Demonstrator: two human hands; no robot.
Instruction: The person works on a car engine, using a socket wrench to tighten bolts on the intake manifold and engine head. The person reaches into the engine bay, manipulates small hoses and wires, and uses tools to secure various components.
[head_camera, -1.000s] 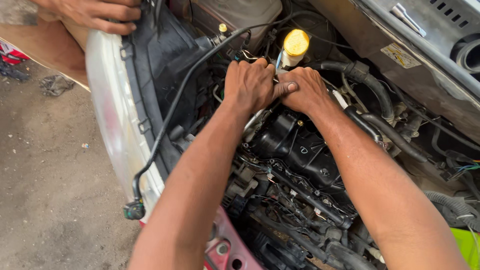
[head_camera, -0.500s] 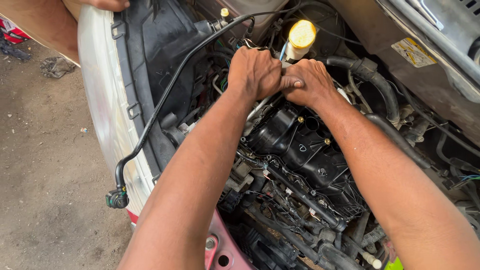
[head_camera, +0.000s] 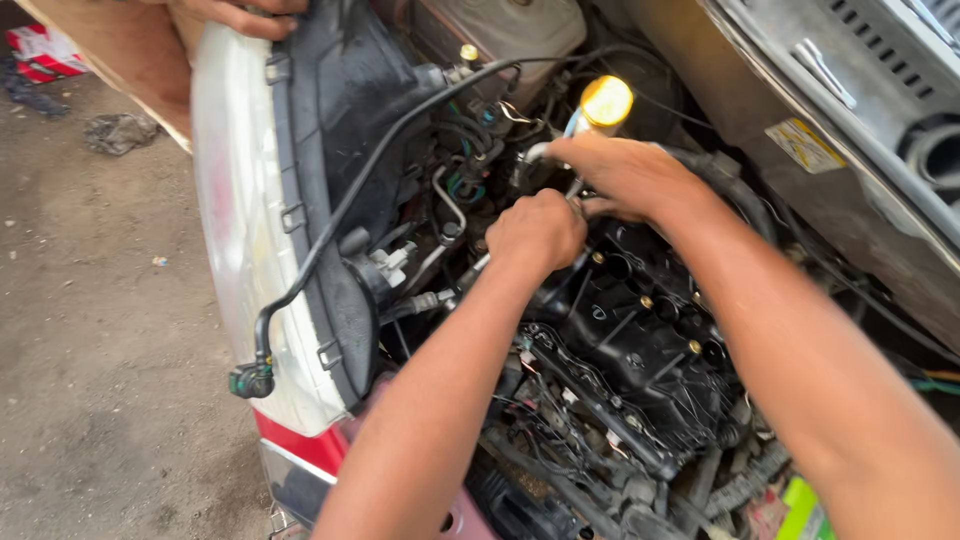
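Left hand grip fisted on thin metal tube, right hand grip unclear, black ribbed engine cover

We cannot see what our left hand closes on: its curled fingers cover whatever sits in its grip. Our right hand hides the part beneath its palm, and only the yellow cap shows above it. Another person's hand is cut off by the top edge. The yellow sticker is too blurred to read. The black hose disappears behind the engine parts.
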